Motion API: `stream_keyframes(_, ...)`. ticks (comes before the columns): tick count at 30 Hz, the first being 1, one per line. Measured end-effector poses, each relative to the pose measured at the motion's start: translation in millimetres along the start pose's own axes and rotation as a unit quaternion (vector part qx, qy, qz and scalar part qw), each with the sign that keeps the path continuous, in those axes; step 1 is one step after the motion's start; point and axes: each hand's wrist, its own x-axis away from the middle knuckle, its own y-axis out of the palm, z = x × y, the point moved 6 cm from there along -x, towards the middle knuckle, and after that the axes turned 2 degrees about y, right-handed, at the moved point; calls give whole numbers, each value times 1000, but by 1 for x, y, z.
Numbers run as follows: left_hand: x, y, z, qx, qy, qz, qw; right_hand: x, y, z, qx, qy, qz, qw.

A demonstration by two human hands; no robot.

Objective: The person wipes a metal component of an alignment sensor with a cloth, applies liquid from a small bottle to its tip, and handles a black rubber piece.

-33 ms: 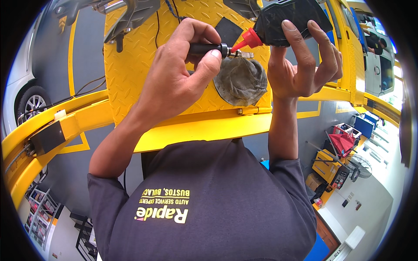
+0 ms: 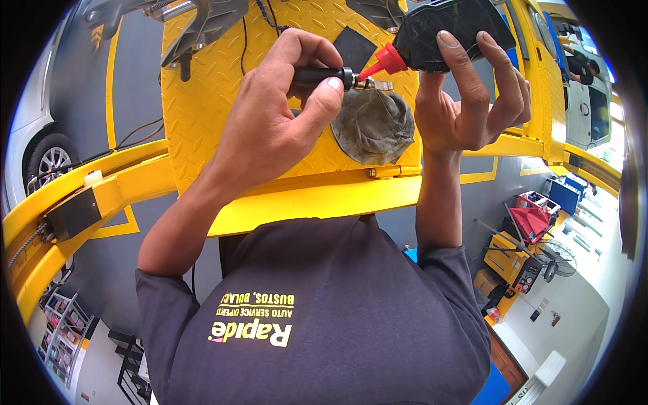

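Note:
My left hand (image 2: 283,115) grips a black cylindrical tool (image 2: 315,75) with a metal fitting (image 2: 366,84) at its right end. In my right hand (image 2: 472,101) is a black bottle (image 2: 451,23) tilted sideways, with a red nozzle (image 2: 390,60) angled down at the fitting; I cannot tell if they touch. Below them, a crumpled dark grey cloth (image 2: 371,131) lies on the yellow diamond-plate platform (image 2: 202,135). A dark flat square (image 2: 353,47) lies behind the tool.
Grey metal arms (image 2: 196,27) and cables border the platform's back. Yellow rails (image 2: 121,182) curve either side. A car wheel (image 2: 50,158) is at left. Another person (image 2: 582,66) is by a vehicle at far right. A cart (image 2: 506,256) and fan (image 2: 555,260) stand lower right.

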Motion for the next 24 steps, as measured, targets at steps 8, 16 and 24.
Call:
stream_keyframes(8,-1,1,1,10,-4,-3,1000,1,0,3,1,8,-6,1000)
stream_keyframes(16,-1,-1,1,13,-3,-1,1000,1,1,5,3,14,-18,1000)
stream_keyframes(24,-5,-21,2,20,55,74,995,3,22,13,-58,125,-98,986)
